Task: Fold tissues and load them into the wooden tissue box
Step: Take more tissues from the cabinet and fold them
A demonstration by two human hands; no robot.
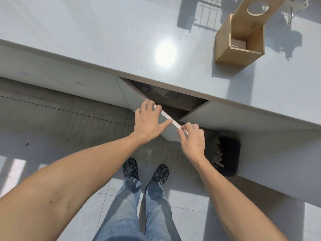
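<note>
The wooden tissue box [238, 56] stands on the white countertop [104, 40] at the upper right. Its hinged lid [243, 23], which has a round hole, is tipped up. A small stack of white tissues [238, 43] lies inside. Both hands are well below and to the left of the box, at an open grey cabinet door [172, 132] under the counter. My left hand [149, 119] lies flat on the door's face with fingers spread. My right hand [192, 138] pinches the door's pale edge between thumb and fingers. Neither hand holds a tissue.
Behind the door is a dark cabinet opening [173, 100]. A black bin [229, 157] with wood scraps sits on the floor to the right of my right hand. A clear plastic item [298, 6] lies at the counter's top right. My feet stand on a tiled floor.
</note>
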